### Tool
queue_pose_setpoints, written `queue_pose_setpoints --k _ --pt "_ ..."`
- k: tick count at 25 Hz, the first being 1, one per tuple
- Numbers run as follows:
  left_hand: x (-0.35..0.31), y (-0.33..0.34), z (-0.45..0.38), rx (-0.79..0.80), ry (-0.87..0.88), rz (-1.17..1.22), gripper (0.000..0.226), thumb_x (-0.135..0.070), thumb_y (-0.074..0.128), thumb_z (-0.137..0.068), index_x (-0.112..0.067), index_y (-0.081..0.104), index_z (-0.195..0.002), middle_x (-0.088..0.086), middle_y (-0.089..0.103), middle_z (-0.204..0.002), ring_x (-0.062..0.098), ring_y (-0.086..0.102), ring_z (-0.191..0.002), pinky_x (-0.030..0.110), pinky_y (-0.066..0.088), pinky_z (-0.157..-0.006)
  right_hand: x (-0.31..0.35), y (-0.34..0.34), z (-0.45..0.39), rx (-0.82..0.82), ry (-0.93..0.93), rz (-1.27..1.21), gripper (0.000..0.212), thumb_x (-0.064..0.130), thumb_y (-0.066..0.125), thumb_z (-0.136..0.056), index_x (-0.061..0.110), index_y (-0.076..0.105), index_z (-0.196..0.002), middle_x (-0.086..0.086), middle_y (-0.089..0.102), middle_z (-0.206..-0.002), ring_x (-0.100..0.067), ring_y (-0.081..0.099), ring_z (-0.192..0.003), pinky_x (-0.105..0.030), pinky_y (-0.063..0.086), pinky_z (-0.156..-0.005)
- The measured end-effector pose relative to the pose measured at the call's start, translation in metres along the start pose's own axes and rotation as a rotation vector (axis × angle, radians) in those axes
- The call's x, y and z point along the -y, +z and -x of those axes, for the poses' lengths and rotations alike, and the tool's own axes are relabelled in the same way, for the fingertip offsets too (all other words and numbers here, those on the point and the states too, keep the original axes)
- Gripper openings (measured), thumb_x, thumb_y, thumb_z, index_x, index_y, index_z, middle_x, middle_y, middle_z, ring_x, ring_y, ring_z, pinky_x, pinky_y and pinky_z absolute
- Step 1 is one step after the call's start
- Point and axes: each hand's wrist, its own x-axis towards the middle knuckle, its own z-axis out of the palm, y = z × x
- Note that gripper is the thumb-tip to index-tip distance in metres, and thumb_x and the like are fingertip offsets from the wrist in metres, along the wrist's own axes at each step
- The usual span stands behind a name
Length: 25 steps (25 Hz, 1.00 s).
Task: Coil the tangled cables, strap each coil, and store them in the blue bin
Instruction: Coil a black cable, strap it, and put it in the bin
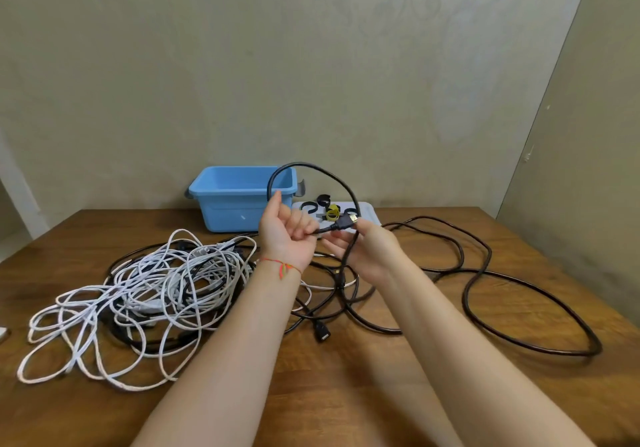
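Both arms run off the bottom edge. A small white thing (pixel 2 334) at nine o'clock is cut off by the left edge. The white cables (pixel 145 294) hide most of the black cables under them. The straps (pixel 327 209) at twelve o'clock are too small to count.

I've got the black cable (pixel 349 193) arched in one loop above the worktop, its gold-tipped plug (pixel 348 220) up top, the rest trailing right in wide loose curves. White cable (pixel 138 294) lies tangled at left. Blue bin (pixel 239 197) sits open behind; straps (pixel 332 211) lie just beside it.
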Motion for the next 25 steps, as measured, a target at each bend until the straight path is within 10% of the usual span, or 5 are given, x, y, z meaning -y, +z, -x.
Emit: queue_pose_setpoints --k 3,8,12,20,25 --pt "0.022 -0.009 -0.002 -0.031 -0.005 0.024 0.055 -0.039 0.045 -0.104 -0.02 0.03 -0.055 -0.001 0.027 -0.056 0.014 0.035 -0.05 0.03 0.044 -0.072 -0.007 0.011 0.004 0.016 -0.058 -0.156 0.036 0.02 0.033 -0.108 -0.008 0.054 -0.11 -0.02 0.064 -0.085 -0.031 0.065 -0.08 -0.045 0.055 -0.079" --pt "0.029 -0.04 -0.001 0.023 -0.101 -0.805 0.019 -0.028 0.053 -0.101 -0.012 0.062 -0.095 0.011 0.066 -0.099 0.022 0.065 -0.091 0.035 0.05 -0.08 0.006 0.002 -0.006 -0.126 -0.138 0.062 0.047 0.046 0.032 -0.106 0.01 0.053 -0.086 0.002 0.035 -0.047 -0.012 0.028 -0.038 -0.022 0.027 -0.04" --pt "-0.004 -0.049 -0.007 -0.07 0.094 -1.032 0.067 -0.034 0.068 -0.091 -0.023 0.035 -0.149 -0.002 0.05 -0.135 0.015 0.049 -0.122 0.034 0.039 -0.1 0.017 -0.016 -0.012 0.175 0.142 0.591 0.039 0.047 0.034 -0.106 0.016 0.044 -0.083 0.006 0.025 -0.053 -0.008 0.019 -0.042 -0.02 0.018 -0.038" --pt "-0.01 -0.028 -0.01 0.352 0.065 -1.724 0.043 -0.06 0.057 -0.091 -0.019 0.07 -0.092 -0.006 0.06 -0.068 0.01 0.054 -0.062 0.025 0.042 -0.061 0.023 -0.031 -0.02 0.459 0.119 0.88 0.024 0.007 0.048 -0.101 -0.004 0.06 -0.119 -0.014 0.068 -0.093 -0.017 0.062 -0.07 -0.026 0.052 -0.061" --pt "-0.015 -0.041 -0.02 0.429 -0.15 -1.537 0.041 -0.05 0.062 -0.092 -0.013 0.067 -0.077 0.0 0.057 -0.059 0.01 0.047 -0.046 0.025 0.04 -0.055 0.02 -0.041 -0.018 0.29 -0.102 1.055 0.024 0.02 0.068 -0.093 -0.002 0.067 -0.102 -0.013 0.074 -0.083 -0.023 0.068 -0.067 -0.03 0.058 -0.062"
